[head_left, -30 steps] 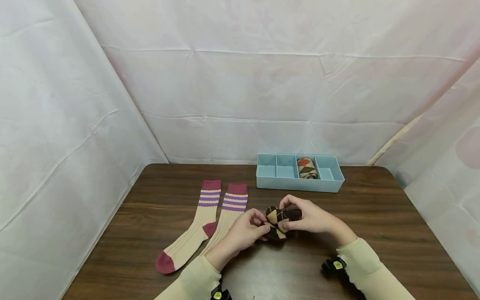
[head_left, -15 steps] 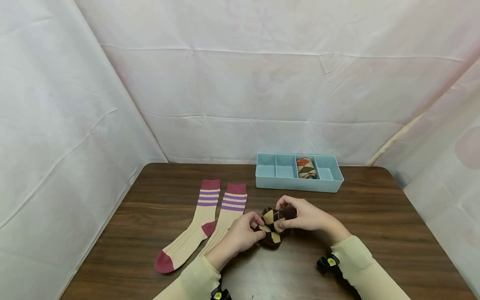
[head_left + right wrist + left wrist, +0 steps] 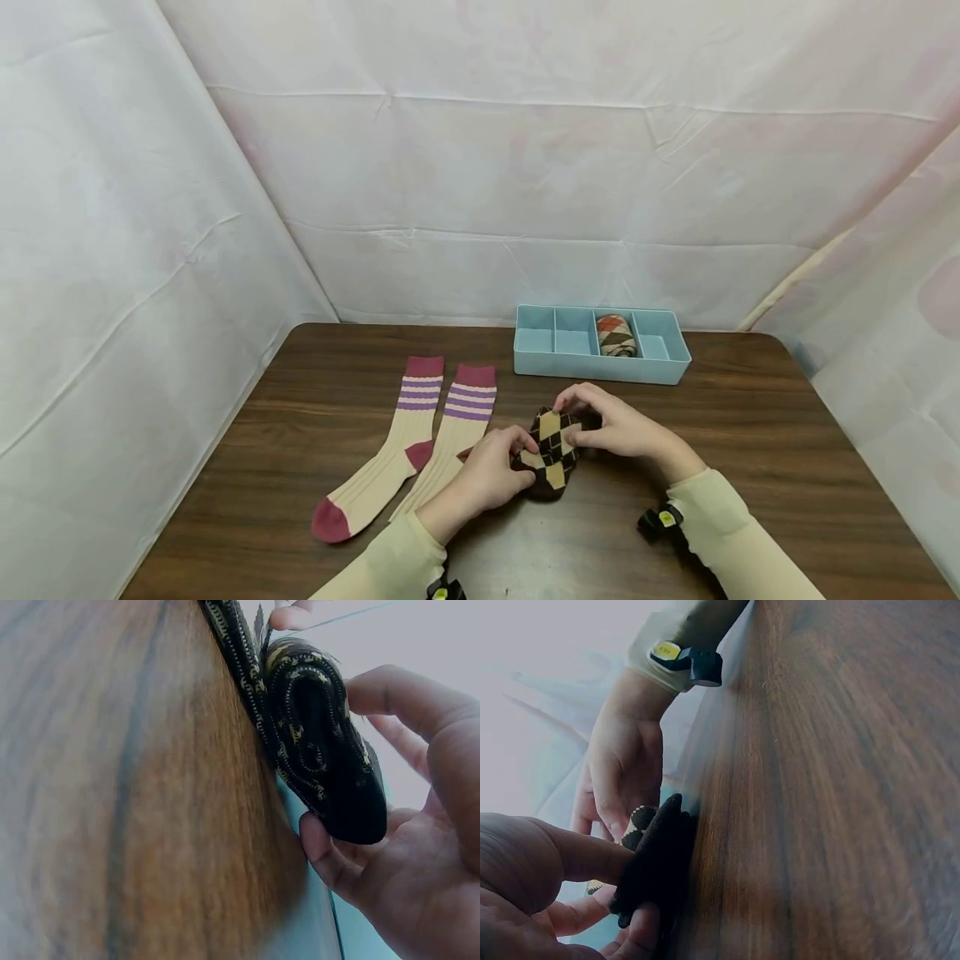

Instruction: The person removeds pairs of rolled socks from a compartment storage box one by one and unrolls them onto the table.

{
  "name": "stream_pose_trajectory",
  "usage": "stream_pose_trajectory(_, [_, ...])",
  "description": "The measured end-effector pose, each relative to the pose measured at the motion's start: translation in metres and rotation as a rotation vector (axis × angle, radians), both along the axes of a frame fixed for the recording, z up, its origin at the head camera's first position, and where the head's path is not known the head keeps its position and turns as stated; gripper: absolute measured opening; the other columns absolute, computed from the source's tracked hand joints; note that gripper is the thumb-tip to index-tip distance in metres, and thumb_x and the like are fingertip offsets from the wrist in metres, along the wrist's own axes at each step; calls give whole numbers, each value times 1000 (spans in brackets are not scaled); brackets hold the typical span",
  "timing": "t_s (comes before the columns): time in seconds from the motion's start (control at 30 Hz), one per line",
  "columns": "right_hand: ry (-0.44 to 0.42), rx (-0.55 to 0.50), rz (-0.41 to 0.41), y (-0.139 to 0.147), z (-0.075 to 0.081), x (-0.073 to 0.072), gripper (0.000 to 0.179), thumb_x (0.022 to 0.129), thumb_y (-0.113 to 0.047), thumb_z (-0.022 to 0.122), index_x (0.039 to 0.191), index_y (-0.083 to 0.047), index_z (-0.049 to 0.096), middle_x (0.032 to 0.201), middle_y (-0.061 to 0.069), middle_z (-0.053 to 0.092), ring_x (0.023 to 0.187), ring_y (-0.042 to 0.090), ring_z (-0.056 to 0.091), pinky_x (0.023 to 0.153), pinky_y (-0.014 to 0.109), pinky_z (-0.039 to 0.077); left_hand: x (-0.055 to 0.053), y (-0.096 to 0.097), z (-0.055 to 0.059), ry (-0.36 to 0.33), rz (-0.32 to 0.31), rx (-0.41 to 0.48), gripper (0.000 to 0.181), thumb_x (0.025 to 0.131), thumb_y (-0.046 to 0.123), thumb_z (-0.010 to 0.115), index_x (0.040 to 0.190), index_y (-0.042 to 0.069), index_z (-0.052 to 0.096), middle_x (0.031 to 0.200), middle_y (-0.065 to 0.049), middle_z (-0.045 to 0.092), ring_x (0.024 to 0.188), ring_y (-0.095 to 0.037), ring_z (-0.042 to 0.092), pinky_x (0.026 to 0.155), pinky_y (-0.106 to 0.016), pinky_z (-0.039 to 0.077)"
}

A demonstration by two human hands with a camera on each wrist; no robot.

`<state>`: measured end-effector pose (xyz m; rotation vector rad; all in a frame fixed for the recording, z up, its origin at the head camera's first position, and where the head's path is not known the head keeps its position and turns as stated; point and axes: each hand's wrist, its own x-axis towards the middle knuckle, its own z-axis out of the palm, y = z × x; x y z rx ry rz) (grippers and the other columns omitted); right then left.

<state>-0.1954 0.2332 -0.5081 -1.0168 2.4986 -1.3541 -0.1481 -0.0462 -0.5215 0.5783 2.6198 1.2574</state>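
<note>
A dark brown and tan argyle sock [image 3: 553, 442] lies partly rolled on the table between the two hands. My left hand [image 3: 491, 473] pinches its near left end; in the left wrist view the thumb and fingers [image 3: 592, 855] lie on both sides of the dark fabric. My right hand [image 3: 618, 423] holds the rolled part between thumb and fingers. Its coiled layers [image 3: 311, 727] face the camera in the right wrist view, the fingers curving around the roll. A pair of cream socks [image 3: 408, 425] with maroon toes and purple stripes lies flat at the left; my left hand and forearm partly cover the nearer one.
A light blue tray [image 3: 592, 367] with several compartments stands at the back of the brown wooden table [image 3: 750, 467]. One compartment holds a rolled argyle sock [image 3: 617, 336] in orange, green and cream. Pale cloth [image 3: 480, 167] hangs behind and at the sides.
The brown argyle roll has shifted slightly left and turned, so that more of its diamond pattern faces up. My right hand has moved a little left with it. The cream socks and tray stay put.
</note>
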Motion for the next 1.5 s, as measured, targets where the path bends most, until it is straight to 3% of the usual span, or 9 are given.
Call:
stream_pose_trajectory(0.1, [33, 9, 21, 0, 0, 0, 29, 100, -7, 77, 127, -17, 72, 134, 4, 62, 125, 25, 61, 106, 45, 52, -5, 0, -17, 49, -1, -29, 31, 83, 15, 86, 107, 27, 71, 95, 13, 57, 89, -7, 52, 81, -33, 46])
stream_pose_trajectory(0.23, [69, 44, 22, -1, 1, 0, 23, 103, -11, 76, 123, -22, 76, 135, 2, 63, 126, 23, 59, 104, 46, 51, -8, 0, -26, 102, -21, -43, 27, 87, 17, 83, 110, 25, 72, 95, 14, 59, 91, -8, 54, 81, -33, 47])
stream_pose_trajectory(0.4, [40, 79, -5, 0, 1, 1, 33, 95, -30, 89, 125, -27, 75, 135, -1, 63, 125, 23, 61, 103, 45, 52, -9, -1, -24, 102, -67, -73, 16, 98, 21, 79, 113, 24, 73, 94, 12, 60, 91, -8, 54, 80, -33, 47])
stream_pose_trajectory(0.5, [-16, 99, -18, 1, 0, 2, 49, 86, -42, 96, 128, -30, 72, 136, -2, 61, 125, 24, 60, 101, 40, 52, -10, -1, -24, 94, -87, -92, 17, 97, 23, 82, 112, 24, 72, 93, 10, 58, 89, -10, 53, 78, -33, 45])
stream_pose_trajectory(0.63, [-43, 123, -24, 1, 0, 2, 56, 82, -45, 98, 129, -30, 70, 138, -2, 59, 125, 24, 58, 99, 36, 52, -10, 0, -26, 93, -89, -112, 22, 93, 22, 85, 110, 25, 72, 92, 10, 56, 89, -9, 51, 77, -31, 45])
stream_pose_trajectory(0.83, [-20, 132, -11, 3, 2, 3, 53, 87, -38, 95, 132, -28, 69, 136, -1, 59, 119, 21, 59, 96, 34, 53, -8, -2, -17, 71, -103, -110, 28, 91, 22, 86, 115, 26, 71, 94, 13, 56, 90, -6, 52, 80, -30, 46])
stream_pose_trajectory(1.13, [-52, 170, 3, 16, 6, -2, 42, 96, -31, 86, 132, -27, 66, 129, -7, 68, 112, 15, 63, 97, 34, 51, 3, -6, 22, -19, -158, -105, 32, 91, 15, 89, 119, 17, 73, 97, 5, 63, 87, -10, 57, 79, -30, 49])
stream_pose_trajectory(1.33, [-31, 176, -14, 22, 7, -4, 35, 98, -26, 82, 130, -23, 67, 119, -9, 72, 111, 14, 67, 97, 37, 52, 4, -5, 24, -21, -179, -123, 32, 92, 15, 89, 119, 17, 73, 94, 8, 61, 80, -8, 57, 77, -29, 49])
stream_pose_trajectory(1.5, [15, 183, -95, 24, 6, -4, 30, 100, -21, 79, 128, -21, 68, 112, -8, 72, 99, 11, 66, 82, 33, 54, 5, -4, 26, -31, -215, -127, 33, 92, 14, 89, 120, 15, 72, 94, 7, 61, 77, -4, 56, 76, -28, 51])
